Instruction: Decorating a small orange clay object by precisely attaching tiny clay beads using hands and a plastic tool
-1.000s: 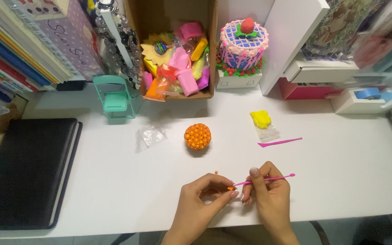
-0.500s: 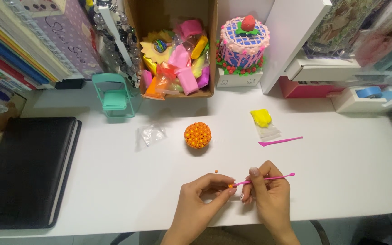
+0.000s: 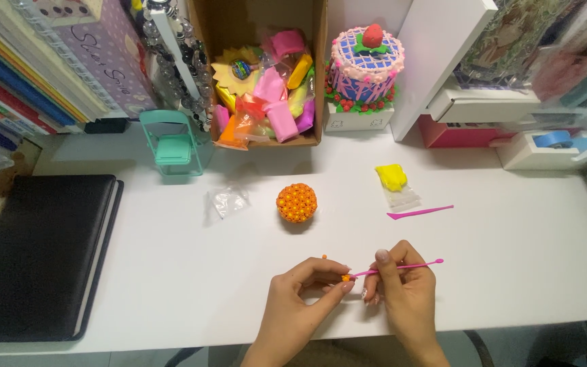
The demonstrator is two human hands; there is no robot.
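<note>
Near the front edge of the white desk (image 3: 171, 272), my left hand (image 3: 300, 299) pinches a tiny orange clay bead (image 3: 345, 277) between its fingertips. My right hand (image 3: 402, 292) grips a thin pink modelling tool (image 3: 402, 266), its tip touching the bead. Further back stands an orange clay ball (image 3: 297, 202) covered in small beads, untouched. One more tiny orange bit (image 3: 324, 257) lies on the desk just above my left hand.
A yellow clay lump on a clear bag (image 3: 394, 182) and a second pink tool (image 3: 419, 211) lie right of the ball. An empty clear bag (image 3: 225, 201), a mint toy chair (image 3: 171, 144), a cardboard box of clay packs (image 3: 266, 75), a clay cake (image 3: 367, 64) and a black notebook (image 3: 35, 251) surround the spot.
Both hands stay nearly still at the desk's front edge; the fingers shift slightly around the bead and the tool. Nothing else has moved.
</note>
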